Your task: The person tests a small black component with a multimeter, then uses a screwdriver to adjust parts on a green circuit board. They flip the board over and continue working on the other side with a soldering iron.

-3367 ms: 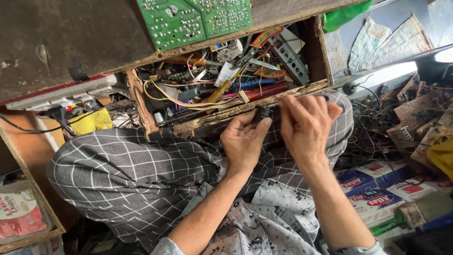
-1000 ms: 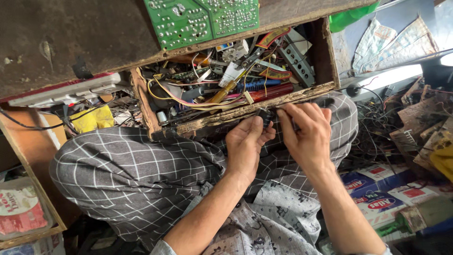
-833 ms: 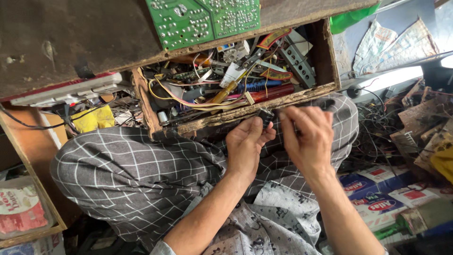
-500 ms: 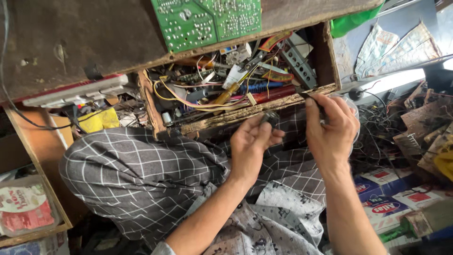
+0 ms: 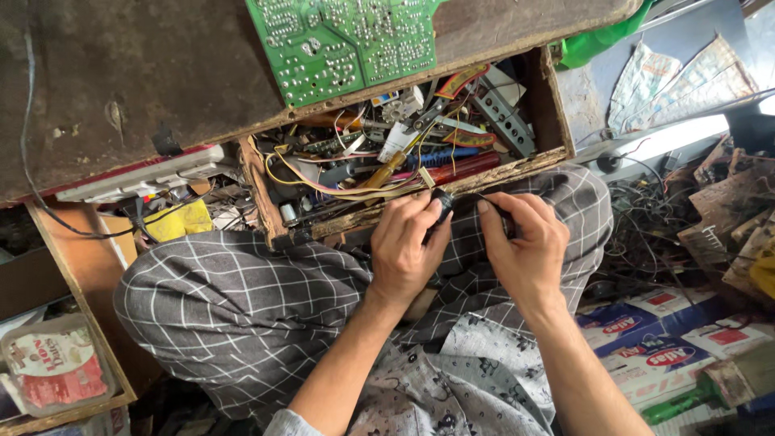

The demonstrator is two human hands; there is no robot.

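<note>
My left hand [image 5: 408, 246] pinches a small black part [image 5: 441, 199] between thumb and fingertips, just in front of the worn front edge of an open wooden drawer [image 5: 557, 113]. My right hand [image 5: 521, 246] is close beside it, fingers closed on a dark, thin tool [image 5: 498, 211] whose tip points toward the black part. Both hands hover over my lap, which is covered in grey checked cloth [image 5: 234, 315]. What the tool's tip touches is too small to tell.
The drawer holds tangled wires, a red-handled screwdriver [image 5: 460, 168], a perforated metal bracket [image 5: 504, 121] and small parts. A green circuit board [image 5: 347, 40] lies on the dark tabletop above. Wires and printed cartons [image 5: 646, 355] crowd the floor at right; a wooden shelf [image 5: 81, 315] stands left.
My right hand lifted toward the drawer edge half a second ago and has come back down beside my left hand. The left hand has stayed on the black part.
</note>
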